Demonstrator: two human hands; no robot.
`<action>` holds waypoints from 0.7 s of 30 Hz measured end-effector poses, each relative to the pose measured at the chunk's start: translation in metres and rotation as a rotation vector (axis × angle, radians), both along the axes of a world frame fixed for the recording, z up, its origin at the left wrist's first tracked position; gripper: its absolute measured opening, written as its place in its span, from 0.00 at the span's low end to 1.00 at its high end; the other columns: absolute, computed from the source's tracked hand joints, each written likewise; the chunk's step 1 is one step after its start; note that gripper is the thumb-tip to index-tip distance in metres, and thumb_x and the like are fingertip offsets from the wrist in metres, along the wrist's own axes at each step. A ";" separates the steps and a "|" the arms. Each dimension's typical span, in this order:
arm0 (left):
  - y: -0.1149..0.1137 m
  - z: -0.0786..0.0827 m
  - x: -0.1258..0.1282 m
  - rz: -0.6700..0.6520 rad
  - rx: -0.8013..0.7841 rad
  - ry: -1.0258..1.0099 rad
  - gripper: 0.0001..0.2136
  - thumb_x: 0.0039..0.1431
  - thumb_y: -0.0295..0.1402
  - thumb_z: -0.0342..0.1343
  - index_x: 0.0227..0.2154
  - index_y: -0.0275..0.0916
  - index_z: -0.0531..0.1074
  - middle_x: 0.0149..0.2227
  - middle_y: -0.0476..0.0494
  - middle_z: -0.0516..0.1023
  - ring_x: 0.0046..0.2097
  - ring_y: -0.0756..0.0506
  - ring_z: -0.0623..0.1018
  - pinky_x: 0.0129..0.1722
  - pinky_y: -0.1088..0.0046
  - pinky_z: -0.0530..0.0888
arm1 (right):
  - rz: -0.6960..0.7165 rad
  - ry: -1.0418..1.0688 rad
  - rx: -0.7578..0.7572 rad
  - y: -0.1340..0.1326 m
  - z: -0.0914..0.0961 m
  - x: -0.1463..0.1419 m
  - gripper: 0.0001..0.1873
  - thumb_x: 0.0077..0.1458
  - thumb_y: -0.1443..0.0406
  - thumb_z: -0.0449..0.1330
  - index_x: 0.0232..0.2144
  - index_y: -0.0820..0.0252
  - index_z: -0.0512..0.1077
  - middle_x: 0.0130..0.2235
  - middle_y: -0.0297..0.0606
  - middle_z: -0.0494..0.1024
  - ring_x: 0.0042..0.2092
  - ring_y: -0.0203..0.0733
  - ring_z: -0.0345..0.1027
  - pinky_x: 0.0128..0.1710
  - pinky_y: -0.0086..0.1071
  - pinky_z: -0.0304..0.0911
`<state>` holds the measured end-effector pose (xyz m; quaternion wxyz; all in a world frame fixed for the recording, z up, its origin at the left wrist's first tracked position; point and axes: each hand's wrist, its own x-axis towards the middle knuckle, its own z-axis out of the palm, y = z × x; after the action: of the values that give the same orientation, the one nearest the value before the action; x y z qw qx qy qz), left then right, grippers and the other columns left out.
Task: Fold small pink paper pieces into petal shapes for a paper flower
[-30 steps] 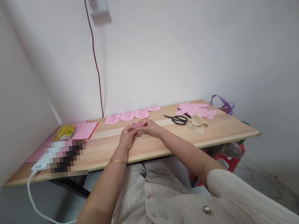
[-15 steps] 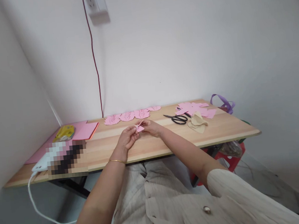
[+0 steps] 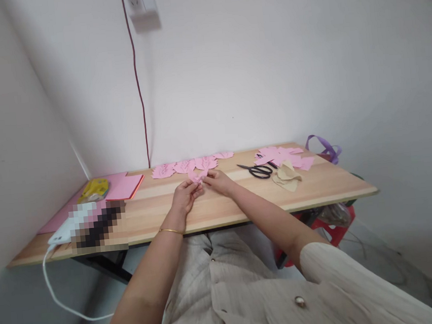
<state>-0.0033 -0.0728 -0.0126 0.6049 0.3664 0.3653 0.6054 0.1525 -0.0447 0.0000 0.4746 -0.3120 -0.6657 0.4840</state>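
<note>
Both of my hands pinch one small folded pink paper piece [image 3: 198, 176] just above the wooden table [image 3: 242, 200]. My left hand [image 3: 184, 194] grips its left side and my right hand [image 3: 218, 182] grips its right side, fingertips nearly meeting. Behind it, along the wall, lies a row of several finished pink paper shapes [image 3: 186, 166]. A gold bangle [image 3: 170, 231] sits on my left wrist.
Black scissors [image 3: 258, 171] lie to the right, next to a beige crumpled paper [image 3: 286, 175] and a pile of pink scraps [image 3: 282, 156]. A purple ribbon [image 3: 325, 149] hangs at the far right edge. Pink sheets [image 3: 123, 187], a yellow item [image 3: 93, 190] and a white cable [image 3: 56, 294] are on the left.
The pink piece has been turned and reshaped between my fingers, and both hands have shifted slightly farther from me, toward the row of shapes.
</note>
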 end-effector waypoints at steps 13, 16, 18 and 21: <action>-0.007 0.005 0.003 -0.092 0.045 0.120 0.12 0.38 0.28 0.67 0.28 0.31 0.73 0.25 0.46 0.76 0.25 0.52 0.73 0.28 0.73 0.73 | 0.071 -0.016 -0.062 0.000 0.001 0.001 0.13 0.48 0.57 0.59 0.25 0.63 0.67 0.22 0.28 0.66 0.26 0.31 0.57 0.28 0.27 0.53; -0.006 0.005 0.003 -0.057 0.050 0.115 0.12 0.37 0.28 0.67 0.27 0.31 0.72 0.25 0.46 0.75 0.24 0.52 0.72 0.27 0.74 0.72 | 0.086 0.013 -0.088 0.002 -0.001 0.000 0.14 0.47 0.57 0.61 0.27 0.63 0.69 0.23 0.29 0.68 0.26 0.31 0.58 0.29 0.26 0.54; -0.006 0.004 0.004 -0.037 0.056 0.115 0.12 0.37 0.29 0.68 0.26 0.31 0.72 0.24 0.46 0.75 0.24 0.52 0.72 0.26 0.74 0.72 | 0.081 0.020 -0.069 0.002 -0.003 -0.001 0.14 0.45 0.57 0.63 0.29 0.63 0.70 0.26 0.30 0.71 0.28 0.31 0.60 0.30 0.27 0.55; -0.006 0.005 0.004 -0.041 0.058 0.119 0.13 0.37 0.29 0.68 0.26 0.31 0.72 0.24 0.46 0.74 0.24 0.52 0.72 0.26 0.74 0.71 | 0.078 0.014 -0.050 0.002 -0.004 -0.002 0.15 0.43 0.58 0.64 0.30 0.64 0.71 0.29 0.32 0.73 0.31 0.33 0.62 0.32 0.28 0.57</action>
<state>0.0009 -0.0784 -0.0080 0.5833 0.4264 0.3753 0.5806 0.1505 -0.0430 -0.0036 0.4520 -0.2939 -0.6619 0.5208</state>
